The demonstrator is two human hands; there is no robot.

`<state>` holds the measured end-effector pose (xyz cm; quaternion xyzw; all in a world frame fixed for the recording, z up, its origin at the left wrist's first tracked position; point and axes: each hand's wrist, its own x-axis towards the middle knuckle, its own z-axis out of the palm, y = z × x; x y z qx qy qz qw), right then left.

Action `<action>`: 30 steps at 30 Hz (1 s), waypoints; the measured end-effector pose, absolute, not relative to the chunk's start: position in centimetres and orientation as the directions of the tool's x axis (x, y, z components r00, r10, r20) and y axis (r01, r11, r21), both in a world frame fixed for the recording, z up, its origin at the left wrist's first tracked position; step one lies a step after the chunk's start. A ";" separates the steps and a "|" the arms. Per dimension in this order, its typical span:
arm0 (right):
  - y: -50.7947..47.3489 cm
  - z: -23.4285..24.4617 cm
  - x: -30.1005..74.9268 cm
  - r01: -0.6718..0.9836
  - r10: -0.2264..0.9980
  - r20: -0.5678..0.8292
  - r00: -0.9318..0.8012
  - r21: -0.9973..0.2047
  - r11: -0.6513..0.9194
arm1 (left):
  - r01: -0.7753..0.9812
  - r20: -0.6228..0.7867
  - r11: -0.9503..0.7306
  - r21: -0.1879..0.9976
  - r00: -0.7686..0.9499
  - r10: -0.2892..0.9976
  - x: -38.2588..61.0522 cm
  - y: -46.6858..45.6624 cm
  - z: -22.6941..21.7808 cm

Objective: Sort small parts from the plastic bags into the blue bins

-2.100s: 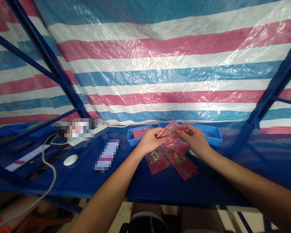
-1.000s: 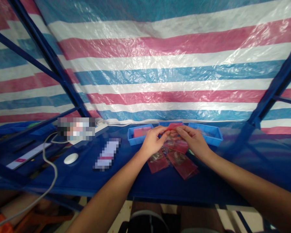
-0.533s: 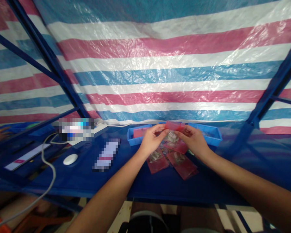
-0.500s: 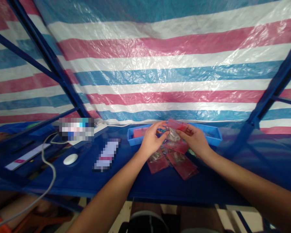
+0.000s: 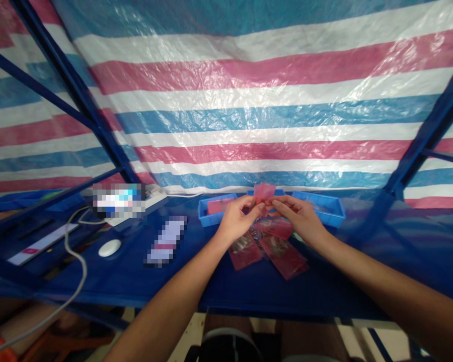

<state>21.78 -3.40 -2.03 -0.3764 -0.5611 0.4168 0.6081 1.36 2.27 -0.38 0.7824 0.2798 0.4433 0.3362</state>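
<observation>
Left hand (image 5: 240,220), centre of frame: grip clamped on small red bag (image 5: 263,192). Right hand (image 5: 302,216), right of centre: grip at bag's right edge; cannot tell whether closed on it. Bag sticks up between hands, above red packets (image 5: 286,257) lying partly overlapped on blue tabletop (image 5: 230,291), lower centre. Left blue bin (image 5: 212,220) and right blue bin (image 5: 332,220) flank hands, farther back. White oval object (image 5: 109,248), lower left.

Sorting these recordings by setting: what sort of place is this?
Probably a makeshift workshop or bench area, though one view can't confirm it. Striped plastic sheeting hangs behind a blue table, which carries open blue bins and small red plastic bags.
</observation>
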 end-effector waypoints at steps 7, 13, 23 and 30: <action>-2.5 -2.5 22.3 0.013 0.870 0.416 0.264 -0.904 0.428 | -0.090 0.382 -0.384 0.919 0.449 0.808 1.7 2.7 -0.3; -2.4 -2.9 22.2 -0.052 0.932 0.335 0.139 -0.937 0.345 | -0.087 0.302 -0.305 0.948 0.541 0.785 1.5 3.1 -0.3; -2.4 -2.7 22.5 -0.096 0.938 0.295 0.181 -0.944 0.316 | -0.107 0.354 -0.350 0.931 0.507 0.786 1.2 3.8 -0.6; -2.4 -2.6 22.4 -0.164 0.944 0.271 0.191 -0.939 0.303 | -0.171 0.304 -0.251 0.953 0.530 0.792 1.1 3.8 -0.6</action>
